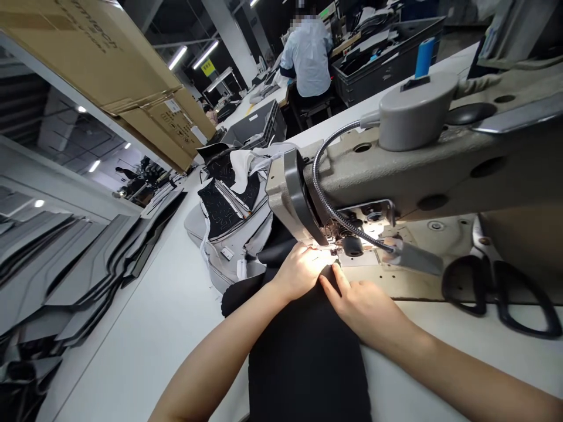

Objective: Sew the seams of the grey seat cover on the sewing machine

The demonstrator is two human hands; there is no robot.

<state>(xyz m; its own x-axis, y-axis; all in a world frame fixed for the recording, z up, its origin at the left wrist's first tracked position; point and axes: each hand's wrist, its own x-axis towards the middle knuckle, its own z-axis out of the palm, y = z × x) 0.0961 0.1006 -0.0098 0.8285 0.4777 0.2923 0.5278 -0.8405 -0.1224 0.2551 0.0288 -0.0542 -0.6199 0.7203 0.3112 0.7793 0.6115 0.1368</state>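
Observation:
A long black fabric piece (308, 351) lies under the sewing machine (396, 170) and runs down toward me over the white table. My left hand (299, 271) is closed on the fabric beside the presser foot, its fingertips washed out by the machine's lamp (413, 258). Just right of it, my right hand (363, 300) rests on the fabric edge, thumb and index finger stretched toward the needle area, the other fingers curled. The needle itself is hard to make out. Black-handled scissors (495, 281) lie at the right on the machine bed's edge.
Behind the machine head sits a heap of grey and black sewn pieces (233, 217). Stacked grey panels (92, 264) line the left. Cardboard boxes (145, 88) stand above. Farther back are grey crates (259, 123) and a seated person (310, 55) in a light-blue top.

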